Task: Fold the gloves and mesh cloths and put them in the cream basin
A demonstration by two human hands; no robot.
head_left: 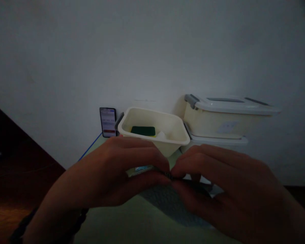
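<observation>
My left hand (122, 173) and my right hand (218, 186) meet at the middle of the view, thumbs and forefingers pinched. Between the fingertips is a small, dark, thin piece (168, 175), mostly covered by the fingers; its kind cannot be made out. A dark, flat length (197, 185) extends from it under my right fingers. Just beneath the hands is a grey-blue sheet with a textured pattern (173, 205), partly hidden by my right hand. Past my left fingers shows a small shiny, light-coloured patch (142, 168).
Behind the hands, a cream open bin (152, 113) holds a dark green pad (143, 131) and something white. Lidded storage boxes (218, 122) are stacked at right. A phone (108, 122) leans on the wall at the left edge of the green tabletop (117, 223).
</observation>
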